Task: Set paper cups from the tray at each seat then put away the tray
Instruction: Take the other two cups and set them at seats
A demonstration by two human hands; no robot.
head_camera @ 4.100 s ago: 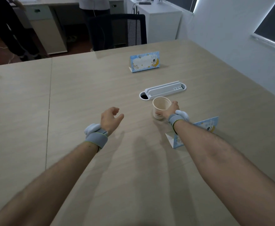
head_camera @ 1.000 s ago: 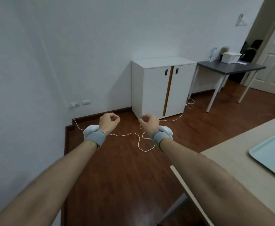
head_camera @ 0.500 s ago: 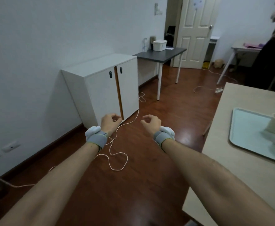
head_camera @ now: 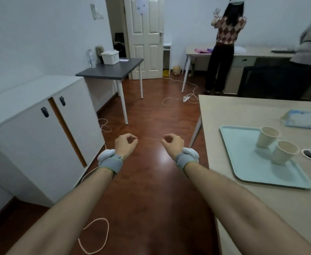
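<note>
A pale green tray (head_camera: 246,162) lies on the wooden table (head_camera: 243,107) at the right, near its left edge. Two beige paper cups stand on the tray: one farther back (head_camera: 267,137) and one nearer (head_camera: 284,152), close together. My left hand (head_camera: 125,144) and my right hand (head_camera: 173,144) hang over the floor to the left of the table, both loosely curled with thumb touching fingers and nothing in them. The right hand is about a hand's width from the table edge.
A white cabinet (head_camera: 40,135) stands at the left, a dark side table (head_camera: 112,70) behind it. White cables (head_camera: 95,234) trail on the floor. A blue name card (head_camera: 305,119) lies beyond the tray. Two people (head_camera: 224,45) stand at a far desk.
The view has swung right from the wall and cabinet toward the table; the tray and both cups have come fully into sight. Both hands stay curled and hold nothing.
</note>
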